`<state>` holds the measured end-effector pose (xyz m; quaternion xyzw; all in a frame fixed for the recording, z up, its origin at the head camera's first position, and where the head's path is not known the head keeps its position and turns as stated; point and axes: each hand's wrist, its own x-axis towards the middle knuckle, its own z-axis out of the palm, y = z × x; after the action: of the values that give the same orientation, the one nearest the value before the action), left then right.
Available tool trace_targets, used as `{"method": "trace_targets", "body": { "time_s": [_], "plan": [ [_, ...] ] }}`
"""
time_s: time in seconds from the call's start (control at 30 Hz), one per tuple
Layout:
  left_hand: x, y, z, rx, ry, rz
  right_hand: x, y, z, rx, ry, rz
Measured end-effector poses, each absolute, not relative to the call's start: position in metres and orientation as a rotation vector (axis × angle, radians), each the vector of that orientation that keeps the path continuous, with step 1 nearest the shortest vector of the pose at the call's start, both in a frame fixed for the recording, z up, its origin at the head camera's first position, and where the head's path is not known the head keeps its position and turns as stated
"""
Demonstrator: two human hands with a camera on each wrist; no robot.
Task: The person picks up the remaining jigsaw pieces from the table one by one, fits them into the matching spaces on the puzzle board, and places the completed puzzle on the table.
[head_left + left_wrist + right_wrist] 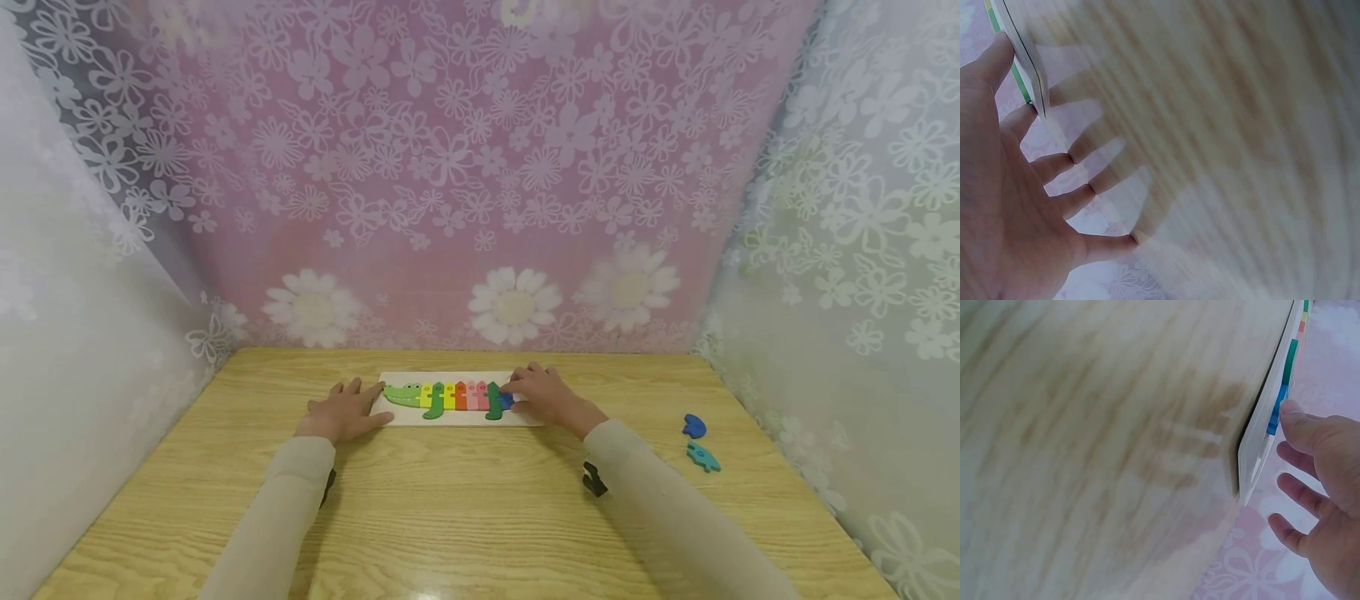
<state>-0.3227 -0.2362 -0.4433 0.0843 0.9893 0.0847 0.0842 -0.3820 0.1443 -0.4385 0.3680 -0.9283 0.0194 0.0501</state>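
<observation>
A pale wooden puzzle board [457,420] lies flat on the table, bearing a crocodile made of coloured pieces with its light green head [402,396] at the left. My left hand [343,412] rests at the board's left end, fingers spread, thumb and index fingertips right at its edge. Over the right end, my right hand [551,396] pinches a blue puzzle piece [507,402] between thumb and index finger, just right of the dark green leg piece [493,402]. The blue piece [1277,412] sits low against the board in the right wrist view, partly covered by the fingers.
Two loose pieces lie on the table [450,517] at the right: a dark blue curved one [694,426] and a teal one [703,457]. Flower-patterned curtains [480,167] hang behind and on both sides of the table.
</observation>
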Motion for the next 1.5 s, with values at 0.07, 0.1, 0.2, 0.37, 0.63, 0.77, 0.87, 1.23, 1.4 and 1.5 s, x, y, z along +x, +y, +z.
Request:
{"method": "trace_targets", "body": {
  "time_s": [0.07,0.1,0.2,0.37,0.63,0.77,0.87,1.23,1.4,1.5],
  "plan": [
    [-0.323,-0.236,-0.443,0.248,2.948,0.252,-0.38,0.146,-0.436,1.134,-2.817,0.061],
    [-0.324,-0.237,-0.444,0.245,2.946,0.251,-0.38,0.147,-0.435,1.14,-2.814,0.063],
    [-0.324,-0.237,-0.444,0.248,2.948,0.244,-0.377,0.149,-0.432,1.159,-2.799,0.052],
    [-0.323,-0.237,-0.442,0.249,2.95,0.245,-0.373,0.154,-0.427,1.175,-2.773,0.053],
    [-0.32,-0.235,-0.439,0.256,2.949,0.248,-0.371,0.164,-0.424,1.158,-2.778,0.027],
    [-0.32,-0.235,-0.439,0.254,2.95,0.247,-0.37,0.17,-0.422,1.16,-2.784,0.014],
    [-0.32,-0.236,-0.439,0.256,2.95,0.25,-0.37,0.176,-0.42,1.162,-2.782,0.024],
    [-0.322,-0.235,-0.44,0.258,2.953,0.237,-0.364,0.21,-0.408,1.133,-2.793,0.003],
    [-0.324,-0.236,-0.442,0.247,2.949,0.224,-0.361,0.227,-0.403,1.142,-2.777,0.016],
    [-0.324,-0.237,-0.444,0.24,2.945,0.224,-0.36,0.238,-0.401,1.147,-2.761,0.014]
  ]
}}
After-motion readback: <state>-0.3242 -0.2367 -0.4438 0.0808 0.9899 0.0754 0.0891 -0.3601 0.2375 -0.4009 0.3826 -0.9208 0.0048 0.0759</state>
